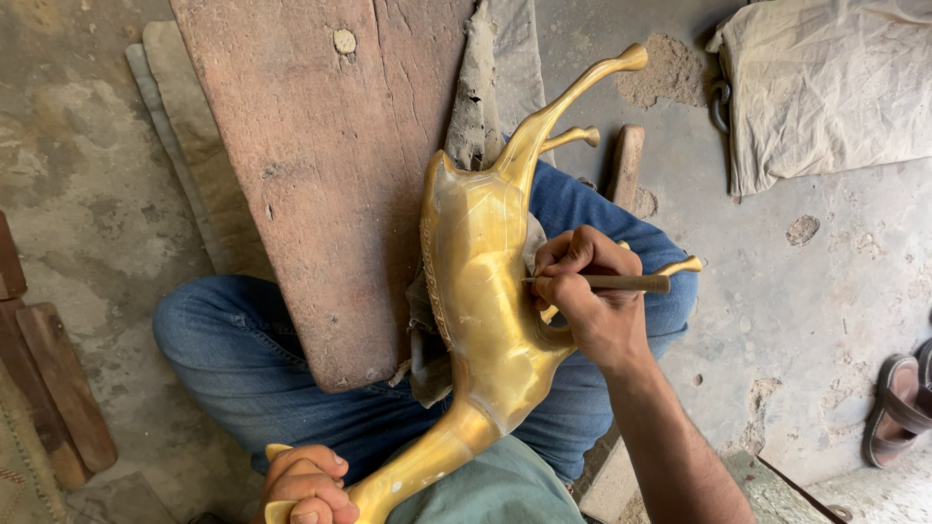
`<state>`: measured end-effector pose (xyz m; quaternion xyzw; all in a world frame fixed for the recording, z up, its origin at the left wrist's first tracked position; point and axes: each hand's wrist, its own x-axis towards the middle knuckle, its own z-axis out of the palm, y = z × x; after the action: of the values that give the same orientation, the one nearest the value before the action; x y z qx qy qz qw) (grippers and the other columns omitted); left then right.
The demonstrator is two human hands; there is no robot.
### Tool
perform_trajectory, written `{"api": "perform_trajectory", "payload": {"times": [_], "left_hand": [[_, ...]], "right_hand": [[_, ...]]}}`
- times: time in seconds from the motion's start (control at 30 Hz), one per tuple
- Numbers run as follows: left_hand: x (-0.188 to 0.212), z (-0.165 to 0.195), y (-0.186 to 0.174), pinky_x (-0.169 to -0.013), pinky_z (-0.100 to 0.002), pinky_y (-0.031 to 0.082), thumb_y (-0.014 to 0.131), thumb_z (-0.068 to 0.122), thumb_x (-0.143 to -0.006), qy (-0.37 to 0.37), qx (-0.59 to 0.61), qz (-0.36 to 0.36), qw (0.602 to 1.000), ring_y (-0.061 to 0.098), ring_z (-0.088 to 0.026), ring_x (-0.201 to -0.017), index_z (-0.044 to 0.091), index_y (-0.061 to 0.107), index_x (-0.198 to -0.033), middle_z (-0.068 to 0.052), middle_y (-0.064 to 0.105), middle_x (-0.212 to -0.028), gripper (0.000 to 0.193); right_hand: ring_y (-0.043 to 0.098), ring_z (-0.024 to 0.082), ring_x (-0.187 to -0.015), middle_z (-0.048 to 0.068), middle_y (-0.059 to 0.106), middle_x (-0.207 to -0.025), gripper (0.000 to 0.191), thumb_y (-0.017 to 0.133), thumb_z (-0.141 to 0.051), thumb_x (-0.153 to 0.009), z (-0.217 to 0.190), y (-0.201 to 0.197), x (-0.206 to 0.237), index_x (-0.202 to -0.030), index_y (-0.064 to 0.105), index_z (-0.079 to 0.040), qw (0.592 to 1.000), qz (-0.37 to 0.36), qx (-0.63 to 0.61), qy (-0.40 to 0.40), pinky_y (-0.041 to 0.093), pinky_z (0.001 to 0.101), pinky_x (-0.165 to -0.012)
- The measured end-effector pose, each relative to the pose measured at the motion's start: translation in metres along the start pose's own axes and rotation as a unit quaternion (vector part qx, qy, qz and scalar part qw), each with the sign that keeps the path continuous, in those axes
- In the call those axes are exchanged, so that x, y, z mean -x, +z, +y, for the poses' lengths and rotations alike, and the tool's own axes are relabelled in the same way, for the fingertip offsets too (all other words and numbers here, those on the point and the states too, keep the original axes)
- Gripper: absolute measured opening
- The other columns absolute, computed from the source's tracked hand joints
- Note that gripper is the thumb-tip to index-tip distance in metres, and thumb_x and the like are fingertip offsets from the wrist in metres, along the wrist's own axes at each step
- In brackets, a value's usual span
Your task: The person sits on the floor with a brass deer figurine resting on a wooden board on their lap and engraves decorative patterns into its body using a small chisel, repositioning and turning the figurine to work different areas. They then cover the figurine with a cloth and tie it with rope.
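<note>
Working the flank of the brass animal figure (485, 291), you are in the engraving step, judged from the tool's contact with the metal.

Head view, 1 camera only:

1. Your right hand (592, 296) is closed in a pen-style pinch on the engraving tool (621, 282). Its tip meets the figure's side just left of your fingers; its wooden handle runs out to the right of the grip.
2. Your left hand (306, 485) is curled tight around the figure's lower end, below and well left of the tool grip. What lies under the fingers cannot be made out.
3. The figure lies across your lap, its body against the right edge of the wooden plank (320, 175), its thin legs pointing up and right, away from both grips. A grey cloth (485, 87) sits between plank and figure.
4. Beyond the right-hand grip: a pale sack (825, 87) on the floor, and a sandal (898, 408) at the far right.

Assessment: faint lines already show on the flank, so the work appears partly done. The next stroke calls for a firm left-hand hold and a steady tool angle, since the curved, polished surface could let the tip skid.
</note>
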<state>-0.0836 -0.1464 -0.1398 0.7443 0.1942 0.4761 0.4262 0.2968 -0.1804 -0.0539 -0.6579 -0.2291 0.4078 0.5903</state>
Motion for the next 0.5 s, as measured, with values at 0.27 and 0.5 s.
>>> {"api": "perform_trajectory", "payload": {"times": [0.27, 0.5], "left_hand": [[-0.007, 0.014, 0.000, -0.072, -0.034, 0.059, 0.037, 0.022, -0.109, -0.059, -0.013, -0.011, 0.998, 0.055, -0.010, -0.060, 0.019, 0.054, -0.108, 0.009, 0.061, -0.066, 0.018], [-0.006, 0.012, -0.006, -0.075, -0.036, 0.059, 0.038, 0.022, -0.110, -0.048, -0.009, -0.042, 0.998, 0.055, -0.009, -0.062, 0.018, 0.053, -0.113, 0.010, 0.062, -0.069, 0.016]], "right_hand": [[0.062, 0.011, -0.071, 0.013, 0.068, -0.086, 0.009, 0.061, 0.001, -0.082, 0.002, -0.001, 0.011, -0.079, 0.053, -0.001, 0.997, -0.014, 0.054, -0.050, 0.055, 0.0257, -0.065], [0.061, 0.009, -0.070, 0.012, 0.068, -0.087, 0.007, 0.061, 0.000, -0.080, 0.000, 0.000, 0.013, -0.078, 0.054, 0.000, 0.996, -0.006, 0.073, -0.042, 0.054, 0.0249, -0.063]]}}
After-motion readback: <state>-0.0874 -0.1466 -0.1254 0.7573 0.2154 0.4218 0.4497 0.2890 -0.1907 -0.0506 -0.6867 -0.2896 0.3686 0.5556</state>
